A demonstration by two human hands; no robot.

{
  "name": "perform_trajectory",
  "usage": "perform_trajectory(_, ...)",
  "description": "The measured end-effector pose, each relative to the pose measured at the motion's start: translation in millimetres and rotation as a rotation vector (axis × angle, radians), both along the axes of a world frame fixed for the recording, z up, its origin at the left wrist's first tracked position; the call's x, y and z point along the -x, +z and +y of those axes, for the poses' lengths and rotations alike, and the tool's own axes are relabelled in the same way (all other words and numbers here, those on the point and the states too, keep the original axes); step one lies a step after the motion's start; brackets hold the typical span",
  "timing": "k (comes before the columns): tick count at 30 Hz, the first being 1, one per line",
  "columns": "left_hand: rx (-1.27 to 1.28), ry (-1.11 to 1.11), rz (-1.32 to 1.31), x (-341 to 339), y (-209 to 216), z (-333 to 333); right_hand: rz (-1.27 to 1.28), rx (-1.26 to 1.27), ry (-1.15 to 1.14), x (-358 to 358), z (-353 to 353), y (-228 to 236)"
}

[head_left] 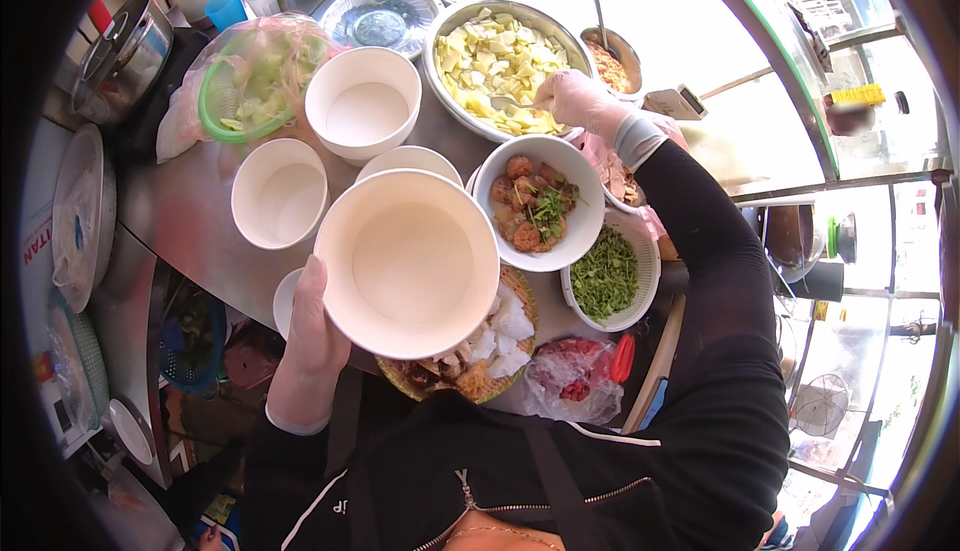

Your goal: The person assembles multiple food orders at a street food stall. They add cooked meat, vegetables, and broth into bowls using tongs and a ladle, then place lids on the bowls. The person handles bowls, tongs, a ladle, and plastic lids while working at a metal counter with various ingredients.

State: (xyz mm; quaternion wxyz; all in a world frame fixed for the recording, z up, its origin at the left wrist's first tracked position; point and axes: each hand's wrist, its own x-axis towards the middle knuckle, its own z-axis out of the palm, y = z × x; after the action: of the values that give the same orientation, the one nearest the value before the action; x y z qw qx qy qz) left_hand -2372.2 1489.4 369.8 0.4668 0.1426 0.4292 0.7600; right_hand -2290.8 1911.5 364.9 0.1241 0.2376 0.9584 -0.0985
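Gripping cup at left side with left hand, thumb near rim, mouth facing up, left of meatball bowl, pinching spoon with right hand, at yellow pieces in large bowl

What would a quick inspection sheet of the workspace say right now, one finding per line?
Surface: metal counter, crowded with containers.
Things in use: large white bowl, empty; metal bowl of pale yellow pieces; spoon among them.
Clutter: white basket of chopped greens; plastic bag with red contents.
Hands: left hand gloved, holding the large white bowl; right hand gloved, over the metal bowl, apparently gripping the spoon.
Cables: nothing seen on the counter.
Surroundings: metal pot at left; green-edged glass panel at upper right.
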Motion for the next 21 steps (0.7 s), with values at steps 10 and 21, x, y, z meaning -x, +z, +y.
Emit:
perform_trajectory(10,0.029,0.04,-0.031,-0.4,5.2,17.6,-0.075,0.392,-0.172,17.9,-12.3,14.5)
perform_trajectory(21,0.016,0.082,-0.018,-0.5,3.9,24.3,-0.03,0.244,-0.091,5.7,-10.0,-1.3)
